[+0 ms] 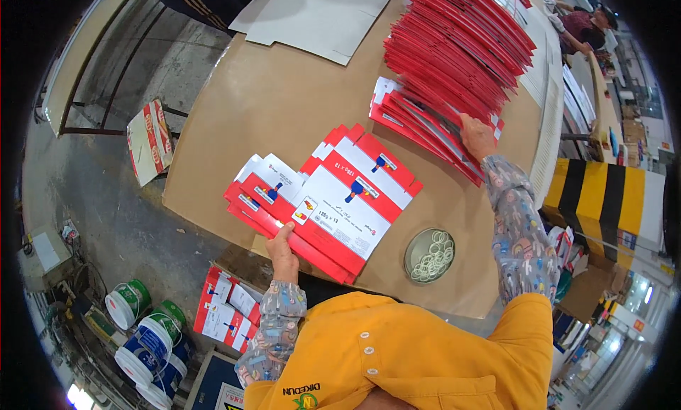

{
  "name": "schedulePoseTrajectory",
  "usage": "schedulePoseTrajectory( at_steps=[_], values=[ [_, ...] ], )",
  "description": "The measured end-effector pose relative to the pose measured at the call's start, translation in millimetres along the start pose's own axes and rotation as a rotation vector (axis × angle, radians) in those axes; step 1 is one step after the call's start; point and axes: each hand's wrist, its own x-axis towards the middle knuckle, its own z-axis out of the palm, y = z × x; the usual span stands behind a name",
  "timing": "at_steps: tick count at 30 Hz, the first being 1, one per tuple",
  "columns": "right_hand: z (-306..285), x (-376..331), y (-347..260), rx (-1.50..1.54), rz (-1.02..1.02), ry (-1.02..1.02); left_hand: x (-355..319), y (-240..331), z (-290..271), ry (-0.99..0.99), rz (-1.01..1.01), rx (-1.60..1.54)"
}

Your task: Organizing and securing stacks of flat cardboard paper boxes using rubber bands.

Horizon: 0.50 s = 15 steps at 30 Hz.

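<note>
Yellow clothing (425, 339) with pale buttons fills the near edge of the head view, the wearer's patterned sleeves reaching over a brown worktop (234, 119). At near left, the left hand (282, 252) has a narrow grip on the edge of a pile of flat red-and-white cartons (347, 204), thumb on top. The pile lies at the worktop's middle, its pieces overlapping. Farther off to the right, the right hand (478, 136) touches the near end of a leaning batch of red cartons (415, 123); whether its grip is closed on any carton cannot be told. Beyond, a long fanned row of red cartons (461, 45) stretches toward the far edge. A round dish (407, 259) of pale rings (434, 262) sits near, right of the pile. Grey-white sheets (312, 16) lie far left, while buckets (145, 346) stand on the floor, near left.
</note>
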Motion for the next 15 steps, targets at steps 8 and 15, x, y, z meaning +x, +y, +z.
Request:
schedulePoseTrajectory(
  at_steps=[8, 15],
  values=[
    [-83.4, -16.7, -31.7, 0.022, -0.066, 0.274, 5.5, 0.5, -3.0, 0.011, -0.002, 0.009],
    [-116.7, -31.0, -73.8, -0.049, -0.028, 0.232, -14.1, 4.4, 6.7, 0.026, 0.005, -0.028]
  ],
)
